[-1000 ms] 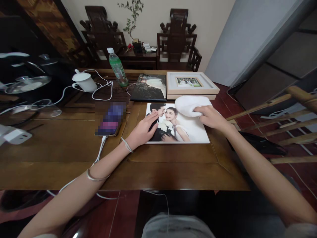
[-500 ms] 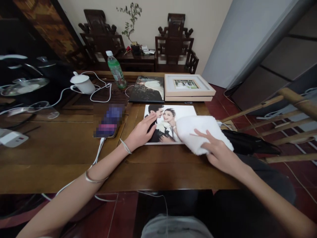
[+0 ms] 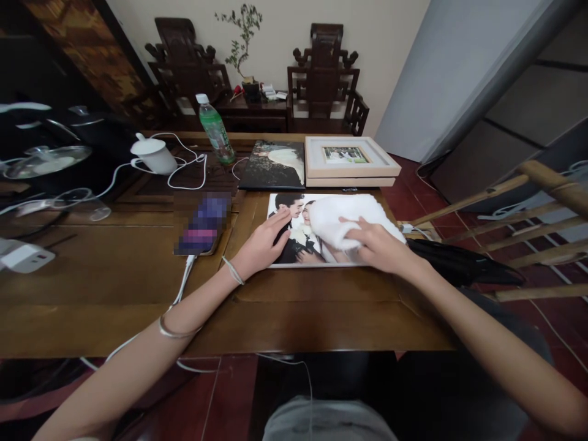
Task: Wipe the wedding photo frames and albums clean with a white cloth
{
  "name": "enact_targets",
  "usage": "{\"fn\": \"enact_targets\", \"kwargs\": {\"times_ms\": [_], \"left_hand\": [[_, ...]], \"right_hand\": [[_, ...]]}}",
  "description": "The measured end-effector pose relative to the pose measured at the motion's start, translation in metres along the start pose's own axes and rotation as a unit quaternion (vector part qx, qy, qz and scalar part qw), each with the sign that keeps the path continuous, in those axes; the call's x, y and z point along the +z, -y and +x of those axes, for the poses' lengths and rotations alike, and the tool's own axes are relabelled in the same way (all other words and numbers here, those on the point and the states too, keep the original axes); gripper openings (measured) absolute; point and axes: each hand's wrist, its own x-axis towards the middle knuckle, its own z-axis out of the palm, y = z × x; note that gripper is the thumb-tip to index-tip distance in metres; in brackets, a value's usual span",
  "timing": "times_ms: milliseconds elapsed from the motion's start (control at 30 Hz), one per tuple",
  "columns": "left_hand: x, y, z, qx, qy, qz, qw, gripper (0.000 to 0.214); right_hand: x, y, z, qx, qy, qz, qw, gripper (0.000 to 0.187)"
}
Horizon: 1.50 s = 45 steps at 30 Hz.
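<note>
A wedding photo panel (image 3: 303, 245) lies flat on the wooden table (image 3: 294, 318) in front of me. Stretched out over its left side, my left hand (image 3: 266, 242) rests with the fingertips on the picture. My right hand (image 3: 379, 245) grips a folded white towel (image 3: 349, 214) and presses it on the panel's right half. The towel covers much of that side and hangs past the right edge. Behind the panel lie a dark photo album (image 3: 275, 165) and a stack of light wooden picture frames (image 3: 351, 162).
Left of the panel lies a phone (image 3: 202, 223) on a charging cable. Farther back stand a green-labelled bottle (image 3: 215, 130), a lidded white cup (image 3: 153, 154) and a pot (image 3: 46, 162). A charger block (image 3: 25, 254) sits at far left. A bamboo chair (image 3: 519, 214) is at right.
My right hand has moved the towel left and away from me, from the panel's right edge farther onto the picture. The left hand has stayed in place.
</note>
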Motion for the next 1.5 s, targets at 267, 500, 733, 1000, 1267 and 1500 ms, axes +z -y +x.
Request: {"fn": "enact_targets", "kwargs": {"times_ms": [267, 500, 733, 1000, 1267, 1500], "left_hand": [[-0.001, -0.001, 0.0, -0.004, 0.002, -0.01, 1.0, 0.047], [0.0, 0.0, 0.0, 0.007, 0.0, -0.009, 1.0, 0.046], [0.001, 0.0, 0.0, 0.008, -0.001, 0.002, 1.0, 0.047], [0.002, 0.003, 0.0, 0.012, -0.002, 0.013, 1.0, 0.047], [0.002, 0.004, 0.0, 0.015, -0.002, 0.008, 1.0, 0.047], [0.001, 0.003, 0.0, 0.012, -0.002, 0.002, 1.0, 0.048]], "right_hand": [[0.009, -0.034, 0.06, 0.018, -0.022, -0.043, 0.999, 0.058], [0.018, 0.011, 0.012, 0.035, 0.019, -0.059, 0.997, 0.052], [0.011, 0.069, -0.055, -0.043, 0.059, -0.017, 0.997, 0.044], [0.003, 0.053, -0.026, -0.041, 0.065, 0.014, 0.997, 0.051], [-0.002, -0.007, 0.065, -0.041, 0.026, 0.025, 0.998, 0.046], [0.02, -0.004, 0.071, -0.002, 0.0, -0.069, 0.998, 0.049]]}}
